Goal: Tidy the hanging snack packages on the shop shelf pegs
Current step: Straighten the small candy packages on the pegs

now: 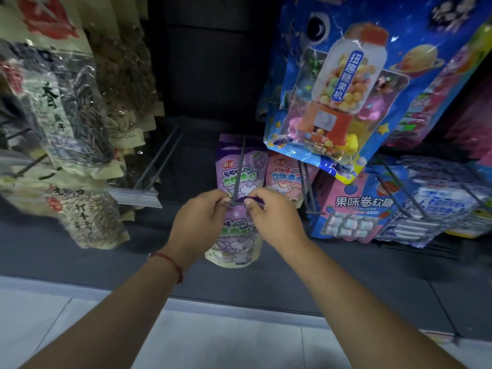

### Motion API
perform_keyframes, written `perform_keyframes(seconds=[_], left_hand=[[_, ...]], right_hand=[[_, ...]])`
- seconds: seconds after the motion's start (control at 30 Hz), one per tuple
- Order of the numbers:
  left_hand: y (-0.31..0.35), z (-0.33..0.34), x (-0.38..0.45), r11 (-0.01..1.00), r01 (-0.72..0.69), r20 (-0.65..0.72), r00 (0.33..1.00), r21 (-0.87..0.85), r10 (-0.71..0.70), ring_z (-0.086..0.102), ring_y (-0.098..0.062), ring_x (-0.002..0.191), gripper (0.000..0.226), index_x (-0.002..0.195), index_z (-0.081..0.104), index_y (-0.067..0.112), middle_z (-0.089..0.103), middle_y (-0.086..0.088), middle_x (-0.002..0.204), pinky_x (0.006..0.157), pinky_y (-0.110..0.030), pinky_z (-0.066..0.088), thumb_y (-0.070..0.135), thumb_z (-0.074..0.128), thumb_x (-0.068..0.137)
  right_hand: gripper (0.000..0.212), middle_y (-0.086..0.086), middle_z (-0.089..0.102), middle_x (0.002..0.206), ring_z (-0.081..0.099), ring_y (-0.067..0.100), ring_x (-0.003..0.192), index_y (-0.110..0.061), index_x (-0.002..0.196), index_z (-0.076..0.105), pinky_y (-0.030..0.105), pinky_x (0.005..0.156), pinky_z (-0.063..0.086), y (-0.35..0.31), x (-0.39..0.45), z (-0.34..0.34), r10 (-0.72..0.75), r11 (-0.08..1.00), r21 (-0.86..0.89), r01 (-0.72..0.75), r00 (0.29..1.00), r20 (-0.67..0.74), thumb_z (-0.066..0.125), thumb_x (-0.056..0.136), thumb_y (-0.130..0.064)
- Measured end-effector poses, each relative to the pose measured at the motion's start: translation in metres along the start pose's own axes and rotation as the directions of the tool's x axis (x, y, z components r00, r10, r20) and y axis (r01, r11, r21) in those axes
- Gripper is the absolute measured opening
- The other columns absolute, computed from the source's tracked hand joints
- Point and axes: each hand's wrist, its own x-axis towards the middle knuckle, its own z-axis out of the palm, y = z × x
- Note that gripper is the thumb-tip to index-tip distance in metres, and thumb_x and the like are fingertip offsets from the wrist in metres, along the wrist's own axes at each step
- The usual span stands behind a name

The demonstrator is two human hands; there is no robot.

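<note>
Purple snack pouch [235, 235] hangs upright at the peg [238, 169] tip.

Dim dark back panel [207, 62] above pale tiled floor [186, 342].

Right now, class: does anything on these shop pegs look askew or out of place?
Yes. The big blue candy-machine bag hangs tilted, its lower corner overlapping the pink fruit-candy packs below. The purple pouch, pinched by left hand and right hand, sits at the peg tip.

Both forearms are bare, no sleeves in view; a thin red string bracelet [170, 263] circles the left wrist, knotted end dangling toward 5 o'clock
</note>
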Motion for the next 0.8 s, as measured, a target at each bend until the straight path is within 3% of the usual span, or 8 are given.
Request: perform_keyframes(seconds=[0.33,0.53,0.63,0.8], left_hand=[[-0.007,-0.012,0.012,0.982,-0.108,0.098,0.991,0.152,0.093,0.058,-0.019,0.072,0.015,0.092,0.064,0.026,0.065,0.007,0.079,0.062,-0.033,0.045,0.025,0.050,0.096],[-0.014,-0.020,0.020,0.926,-0.183,0.193,0.973,0.332,0.123,0.059,-0.019,0.074,0.021,0.094,0.067,0.025,0.066,0.006,0.082,0.063,-0.032,0.045,0.032,0.047,0.098],[-0.018,-0.019,0.024,0.940,-0.165,0.194,0.975,0.299,0.110,0.058,-0.017,0.073,0.022,0.094,0.067,0.026,0.066,0.008,0.082,0.062,-0.030,0.043,0.034,0.047,0.098],[-0.013,-0.021,0.026,0.939,-0.268,0.138,0.960,0.218,0.242,0.053,-0.015,0.067,0.018,0.091,0.067,0.027,0.061,0.011,0.075,0.056,-0.028,0.034,0.033,0.050,0.095]], right_hand=[[0.015,-0.006,0.053,0.078,0.051,0.018,0.076,-0.019,0.088,0.059,0.039,0.066,0.047,0.005,-0.002,0.013,-0.014,1.000,-0.028,0.013,0.999,-0.034,0.051,0.097,-0.028],[0.015,-0.005,0.067,0.082,0.062,0.016,0.075,-0.024,0.085,0.059,0.040,0.068,0.052,0.009,-0.008,0.018,0.024,0.999,-0.022,-0.024,1.000,0.018,0.050,0.095,-0.031],[0.018,-0.007,0.067,0.079,0.063,0.012,0.074,-0.025,0.082,0.060,0.038,0.069,0.053,0.009,-0.005,0.017,0.032,0.999,-0.002,-0.032,0.999,0.019,0.049,0.095,-0.031],[0.015,-0.008,0.063,0.081,0.056,0.014,0.077,-0.023,0.083,0.060,0.037,0.069,0.047,0.001,-0.007,0.001,-0.038,0.997,-0.068,0.037,0.999,-0.016,0.051,0.096,-0.025]])
